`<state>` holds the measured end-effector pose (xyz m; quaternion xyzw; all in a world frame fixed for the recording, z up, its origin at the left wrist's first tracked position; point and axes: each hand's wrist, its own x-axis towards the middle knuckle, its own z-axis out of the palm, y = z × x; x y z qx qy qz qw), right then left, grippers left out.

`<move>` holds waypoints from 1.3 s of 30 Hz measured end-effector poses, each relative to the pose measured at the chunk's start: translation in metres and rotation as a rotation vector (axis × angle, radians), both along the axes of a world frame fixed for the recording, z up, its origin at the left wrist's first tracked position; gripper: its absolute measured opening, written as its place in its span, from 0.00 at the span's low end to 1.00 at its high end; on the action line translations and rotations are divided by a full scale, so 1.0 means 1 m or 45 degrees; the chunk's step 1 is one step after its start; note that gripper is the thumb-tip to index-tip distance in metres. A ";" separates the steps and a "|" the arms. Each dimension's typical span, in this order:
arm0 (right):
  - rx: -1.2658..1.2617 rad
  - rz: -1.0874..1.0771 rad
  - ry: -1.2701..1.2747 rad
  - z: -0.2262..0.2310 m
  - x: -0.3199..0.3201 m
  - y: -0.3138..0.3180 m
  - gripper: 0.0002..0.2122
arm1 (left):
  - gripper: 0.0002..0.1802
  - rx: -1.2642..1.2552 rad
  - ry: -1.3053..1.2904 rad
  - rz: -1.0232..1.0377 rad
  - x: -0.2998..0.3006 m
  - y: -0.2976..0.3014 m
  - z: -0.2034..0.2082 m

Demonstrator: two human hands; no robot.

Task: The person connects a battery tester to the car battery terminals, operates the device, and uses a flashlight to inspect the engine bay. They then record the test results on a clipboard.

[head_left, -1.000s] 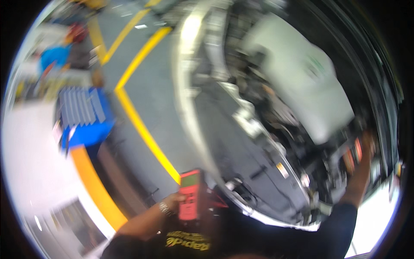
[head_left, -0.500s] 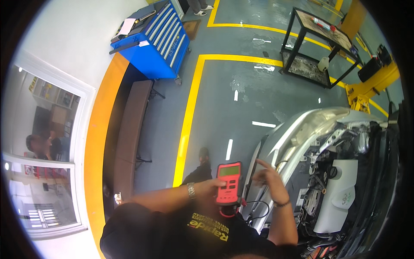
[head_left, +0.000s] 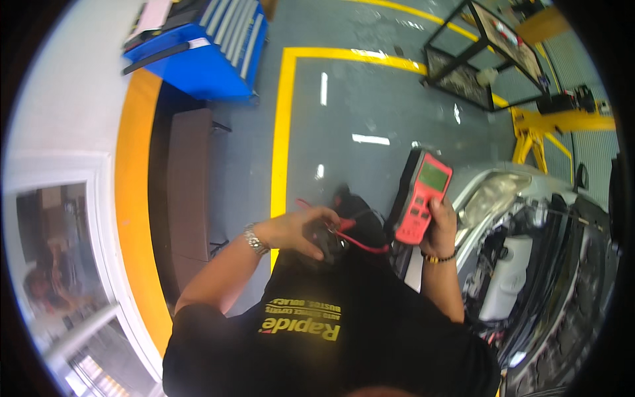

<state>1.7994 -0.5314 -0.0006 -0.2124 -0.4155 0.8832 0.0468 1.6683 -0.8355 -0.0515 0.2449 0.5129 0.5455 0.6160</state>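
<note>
My right hand [head_left: 442,230] grips a red and black handheld battery tester [head_left: 415,206] by its lower side, the thumb lying on its front. The tester has a small greenish screen and several dark buttons. A red lead [head_left: 367,247] sags between it and my left hand [head_left: 291,231]. That hand is curled around dark lead clamps [head_left: 327,246] in front of my shirt, with a red part beside the fingers. The clamps are blurred and partly hidden. To the right of the tester is a silver car's headlight [head_left: 497,197].
The car's uncovered engine bay, with a grey engine cover [head_left: 508,278], lies at right. A yellow lift post base [head_left: 532,135] and black metal cart [head_left: 456,86] stand beyond. At left are a brown bench [head_left: 190,178], a blue tool cabinet [head_left: 205,76] and a window.
The tester has passed from my left hand to my right and moved up and right. My left hand now holds the lead clamps. The view has shifted.
</note>
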 end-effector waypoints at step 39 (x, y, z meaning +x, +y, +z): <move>-0.207 1.162 0.079 -0.109 -0.838 -0.071 0.36 | 0.27 -0.838 1.859 1.150 -0.695 -0.022 0.070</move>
